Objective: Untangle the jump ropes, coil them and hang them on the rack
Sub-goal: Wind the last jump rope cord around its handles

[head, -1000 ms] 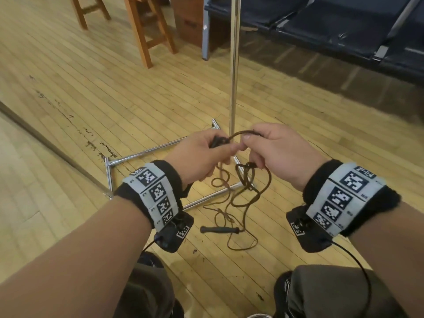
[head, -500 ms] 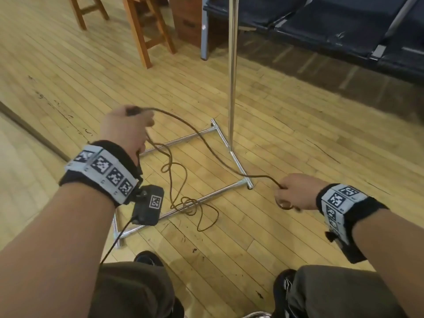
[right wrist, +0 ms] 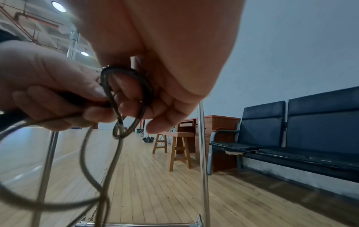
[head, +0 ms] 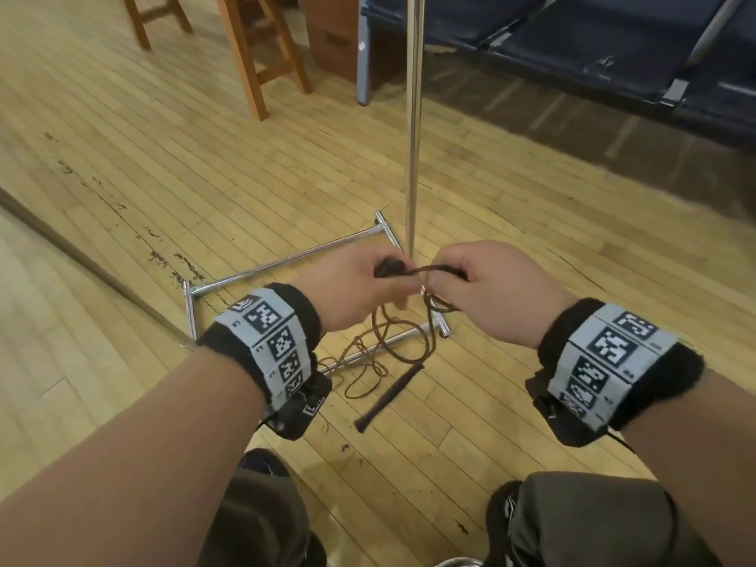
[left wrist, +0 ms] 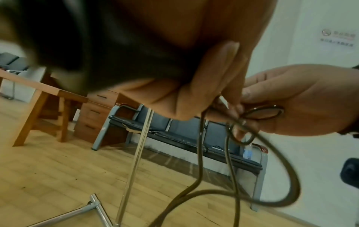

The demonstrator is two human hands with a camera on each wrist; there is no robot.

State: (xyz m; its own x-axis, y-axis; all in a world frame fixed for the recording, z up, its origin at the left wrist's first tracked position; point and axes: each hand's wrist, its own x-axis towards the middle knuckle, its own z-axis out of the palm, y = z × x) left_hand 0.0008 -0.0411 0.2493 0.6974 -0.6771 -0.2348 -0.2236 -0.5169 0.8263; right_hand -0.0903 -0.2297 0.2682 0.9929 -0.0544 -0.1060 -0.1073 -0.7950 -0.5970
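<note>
A thin brown jump rope (head: 409,337) hangs in loops between my two hands, low over the floor. My left hand (head: 360,286) grips one black handle (head: 388,268) together with strands of the rope. My right hand (head: 470,288) pinches a small loop of rope (right wrist: 126,98) right against the left fingers. In the left wrist view the same loop (left wrist: 262,113) lies in the right hand's fingers. The other black handle (head: 388,396) dangles or lies near the floor below the hands. The chrome rack (head: 413,116) stands just beyond, its base frame (head: 286,261) under the hanging rope.
Wooden stools (head: 262,55) and a brown drawer cabinet (head: 335,30) stand at the back. A row of dark blue seats (head: 593,47) runs along the right wall. A dark floor strip (head: 82,255) crosses the wooden floor at the left. My knees (head: 572,521) are at the bottom.
Half a second ago my hands were spread wide with the rope stretched between them. They have come back together in front of the rack pole, and more rope hangs in loops below.
</note>
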